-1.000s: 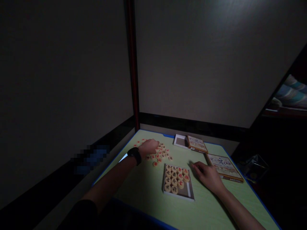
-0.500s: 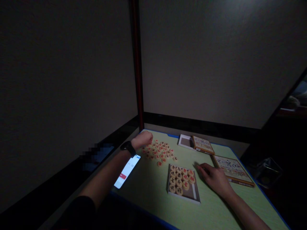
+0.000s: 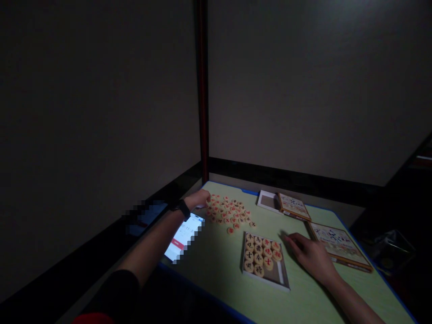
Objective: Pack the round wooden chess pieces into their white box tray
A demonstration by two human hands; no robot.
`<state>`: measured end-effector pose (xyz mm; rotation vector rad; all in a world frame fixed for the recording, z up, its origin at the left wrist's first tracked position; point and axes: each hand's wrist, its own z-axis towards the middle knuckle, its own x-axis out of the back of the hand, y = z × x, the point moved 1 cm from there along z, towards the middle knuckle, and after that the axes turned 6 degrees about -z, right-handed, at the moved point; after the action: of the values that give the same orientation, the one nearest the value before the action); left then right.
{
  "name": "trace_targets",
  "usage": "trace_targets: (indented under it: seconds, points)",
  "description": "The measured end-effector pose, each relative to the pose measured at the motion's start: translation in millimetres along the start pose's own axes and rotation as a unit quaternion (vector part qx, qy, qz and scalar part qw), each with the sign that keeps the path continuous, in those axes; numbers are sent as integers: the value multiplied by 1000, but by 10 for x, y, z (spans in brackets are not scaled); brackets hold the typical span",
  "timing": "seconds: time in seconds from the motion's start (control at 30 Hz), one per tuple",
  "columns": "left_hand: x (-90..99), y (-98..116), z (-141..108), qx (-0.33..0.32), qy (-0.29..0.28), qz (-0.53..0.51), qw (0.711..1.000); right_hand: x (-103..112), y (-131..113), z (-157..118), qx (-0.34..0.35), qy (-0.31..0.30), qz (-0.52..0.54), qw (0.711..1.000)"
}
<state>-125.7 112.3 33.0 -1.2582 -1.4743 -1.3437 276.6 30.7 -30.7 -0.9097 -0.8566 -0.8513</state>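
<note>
At the far left of the table, my left hand [image 3: 199, 198] reaches down beside a loose spread of round wooden Chinese chess pieces [image 3: 227, 212]. Its fingers are curled together; what they hold, if anything, is hidden. A black watch is on that wrist. My right hand [image 3: 312, 258] rests on the table with loosely bent fingers, thumb and forefinger apart, holding nothing. Left of it lies a shallow open box [image 3: 281, 272], partly filled with rows of pieces marked in black and red. The box's right side and lower right corner show bare bottom.
A lit phone [image 3: 184, 236] lies under my left forearm at the table's left edge. An open white tray [image 3: 268, 201] and a printed box [image 3: 293, 206] stand at the back. Another printed box [image 3: 340, 245] lies right of my right hand. Walls border the far corner.
My left hand has moved left and lower, from over the scattered pieces to their left edge. The camera view has shifted slightly. My right hand stays beside the box of pieces.
</note>
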Motion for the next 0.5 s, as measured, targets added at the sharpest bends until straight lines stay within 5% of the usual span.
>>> trace_targets:
  seconds: [0.5]
  points:
    - [-44,-123,211,10,53,-11,998,-33,54,-5,1,-11,0,1000]
